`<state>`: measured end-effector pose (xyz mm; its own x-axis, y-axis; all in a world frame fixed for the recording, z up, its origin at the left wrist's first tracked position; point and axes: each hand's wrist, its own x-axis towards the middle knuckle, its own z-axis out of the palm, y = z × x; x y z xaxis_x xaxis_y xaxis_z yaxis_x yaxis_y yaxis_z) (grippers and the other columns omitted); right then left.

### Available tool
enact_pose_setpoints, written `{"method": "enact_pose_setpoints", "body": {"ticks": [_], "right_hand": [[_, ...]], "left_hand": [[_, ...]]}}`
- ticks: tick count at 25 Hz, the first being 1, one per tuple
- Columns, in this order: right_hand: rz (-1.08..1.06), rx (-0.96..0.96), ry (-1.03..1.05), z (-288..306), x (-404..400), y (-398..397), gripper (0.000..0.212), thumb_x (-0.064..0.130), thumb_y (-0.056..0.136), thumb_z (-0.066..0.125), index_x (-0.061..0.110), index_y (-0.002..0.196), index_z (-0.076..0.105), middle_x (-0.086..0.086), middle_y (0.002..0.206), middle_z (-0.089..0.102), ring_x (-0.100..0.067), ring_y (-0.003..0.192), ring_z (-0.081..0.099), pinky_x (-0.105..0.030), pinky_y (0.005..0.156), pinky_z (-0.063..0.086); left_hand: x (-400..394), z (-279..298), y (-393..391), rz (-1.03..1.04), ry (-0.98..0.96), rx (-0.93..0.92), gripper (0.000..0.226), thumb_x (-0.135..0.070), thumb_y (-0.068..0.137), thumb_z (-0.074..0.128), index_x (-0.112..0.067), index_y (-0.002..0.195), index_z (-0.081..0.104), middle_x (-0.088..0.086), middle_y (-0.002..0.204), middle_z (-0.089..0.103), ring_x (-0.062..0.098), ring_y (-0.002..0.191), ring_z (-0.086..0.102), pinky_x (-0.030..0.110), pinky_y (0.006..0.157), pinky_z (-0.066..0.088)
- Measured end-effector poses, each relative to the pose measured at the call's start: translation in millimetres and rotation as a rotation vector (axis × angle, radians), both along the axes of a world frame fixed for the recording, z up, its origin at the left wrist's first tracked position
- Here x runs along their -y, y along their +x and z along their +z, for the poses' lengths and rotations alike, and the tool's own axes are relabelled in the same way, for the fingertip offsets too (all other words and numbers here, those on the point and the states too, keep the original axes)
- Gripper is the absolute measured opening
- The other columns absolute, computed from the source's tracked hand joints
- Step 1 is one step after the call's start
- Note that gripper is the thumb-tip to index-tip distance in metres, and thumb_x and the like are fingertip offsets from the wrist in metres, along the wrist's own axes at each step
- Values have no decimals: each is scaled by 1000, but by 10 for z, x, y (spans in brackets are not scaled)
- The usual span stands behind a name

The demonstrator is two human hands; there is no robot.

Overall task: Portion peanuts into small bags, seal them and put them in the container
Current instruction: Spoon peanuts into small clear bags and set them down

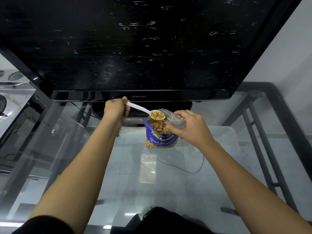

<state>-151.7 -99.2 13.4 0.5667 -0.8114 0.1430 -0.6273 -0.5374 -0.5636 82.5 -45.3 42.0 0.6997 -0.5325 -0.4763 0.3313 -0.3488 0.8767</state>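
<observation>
Now your spoon is loaded and sits over the open peanut pack, one small bag raised beside it.

Your left hand is closed round the handle of one white plastic spoon, whose bowl holds a heap of peanuts just above the mouth of the single blue peanut pack standing open on the glass table. Your right hand pinches one clear small bag, held up with its mouth touching or very nearly touching the spoon bowl; the plastic is too transparent to say which. One more empty clear bag, possibly a thin stack, lies flat on the glass nearer you. One translucent container sits at the right, well apart from the pack. A black television fills the far side.
</observation>
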Motion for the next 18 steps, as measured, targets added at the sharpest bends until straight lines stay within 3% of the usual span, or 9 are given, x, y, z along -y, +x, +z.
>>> {"method": "enact_pose_setpoints", "body": {"ticks": [3,5,9,11,15,18], "right_hand": [[-8,48,20,19,-31,103,56,52,72,70,18,115,59,1,106,64,-15,94,58,-28,76,49],[-40,131,57,27,-81,173,54,48,70,73,18,113,60,1,105,64,-13,93,57,-26,76,48],[-62,427,343,58,-153,220,55,39,71,76,23,119,54,5,108,63,-5,95,60,-16,77,50],[-41,566,514,76,-144,191,48,25,81,69,25,124,49,4,109,64,-3,96,60,-12,75,49],[-54,615,509,61,-105,103,43,10,87,60,26,123,44,10,106,67,-6,99,63,-16,80,51],[-97,658,462,36,-123,19,29,12,86,63,29,104,49,9,103,68,-9,99,64,-26,77,55]], "left_hand": [[63,189,-42,-75,-34,104,21,-21,92,54,-12,76,64,0,61,55,7,52,49,15,44,43],[70,309,-180,-207,-58,280,23,-23,91,55,-15,74,66,0,61,58,8,54,54,18,49,46],[-67,657,-500,-520,-250,943,23,-28,92,54,-14,79,67,0,61,62,5,58,56,17,60,44],[-120,812,-536,-551,-369,1148,24,-27,92,54,-11,80,67,1,63,62,6,59,54,17,60,41],[-137,900,-446,-397,-416,1123,24,-28,92,54,-12,81,67,3,63,64,12,60,63,31,61,50],[-106,650,-271,-146,-347,868,23,-31,92,52,-19,76,65,-6,57,59,1,51,56,27,60,50]]}}
